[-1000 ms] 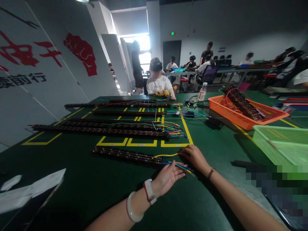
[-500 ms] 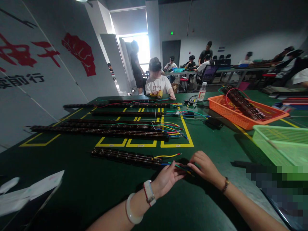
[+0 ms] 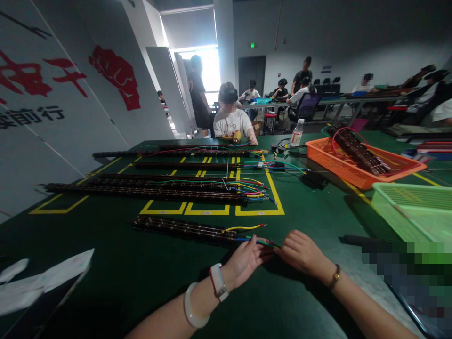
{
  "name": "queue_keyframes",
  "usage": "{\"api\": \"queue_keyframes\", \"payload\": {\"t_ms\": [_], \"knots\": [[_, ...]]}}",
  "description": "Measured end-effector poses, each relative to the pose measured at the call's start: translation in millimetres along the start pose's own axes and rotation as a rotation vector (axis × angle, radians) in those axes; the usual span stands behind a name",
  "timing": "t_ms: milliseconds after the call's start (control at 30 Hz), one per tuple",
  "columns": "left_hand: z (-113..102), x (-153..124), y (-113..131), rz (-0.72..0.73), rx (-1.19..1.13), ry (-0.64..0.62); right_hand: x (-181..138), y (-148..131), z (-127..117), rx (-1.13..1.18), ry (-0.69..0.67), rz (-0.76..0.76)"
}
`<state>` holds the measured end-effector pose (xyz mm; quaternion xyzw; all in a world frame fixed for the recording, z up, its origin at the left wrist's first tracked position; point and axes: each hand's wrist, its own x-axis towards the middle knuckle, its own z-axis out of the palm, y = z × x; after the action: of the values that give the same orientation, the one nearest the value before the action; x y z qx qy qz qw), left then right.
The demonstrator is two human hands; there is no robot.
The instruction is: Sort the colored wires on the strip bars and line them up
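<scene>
A dark segmented cable chain (image 3: 183, 229) lies on the green table in front of me. Blue and green wires (image 3: 243, 239) come out of its right end. My left hand (image 3: 243, 263), palm turned up, has its thumb and fingers closed around these wires. My right hand (image 3: 302, 252) is curled shut on the wire ends just to the right; its fingertips hide the very ends. Apart from both hands, a yellow wire (image 3: 247, 228) with a red-sleeved tip rests loose on the table above the bundle.
More long cable chains (image 3: 158, 192) with coloured wire ends lie farther back over yellow tape outlines. To the right are an orange basket (image 3: 339, 167) holding a chain, a green basket (image 3: 391, 207) and a bottle (image 3: 297, 134). Paper (image 3: 60, 270) lies at left; a person (image 3: 233, 122) sits opposite.
My right hand has shifted slightly down and closed more tightly, with the wires now drawn straighter between the hands. The left hand has stayed nearly in place.
</scene>
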<state>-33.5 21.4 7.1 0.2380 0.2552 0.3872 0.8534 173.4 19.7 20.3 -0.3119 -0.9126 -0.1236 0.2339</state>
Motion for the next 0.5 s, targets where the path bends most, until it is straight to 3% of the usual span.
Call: {"api": "queue_keyframes", "payload": {"t_ms": [233,500], "knots": [[-0.1,-1.1,-1.3,-0.005,0.081,0.018,5.5,15.7,7.6,-0.037,0.071,0.269],[0.7,-2.2,2.3,-0.067,0.044,0.068,15.8,32.2,29.1,0.058,-0.056,0.550]]}}
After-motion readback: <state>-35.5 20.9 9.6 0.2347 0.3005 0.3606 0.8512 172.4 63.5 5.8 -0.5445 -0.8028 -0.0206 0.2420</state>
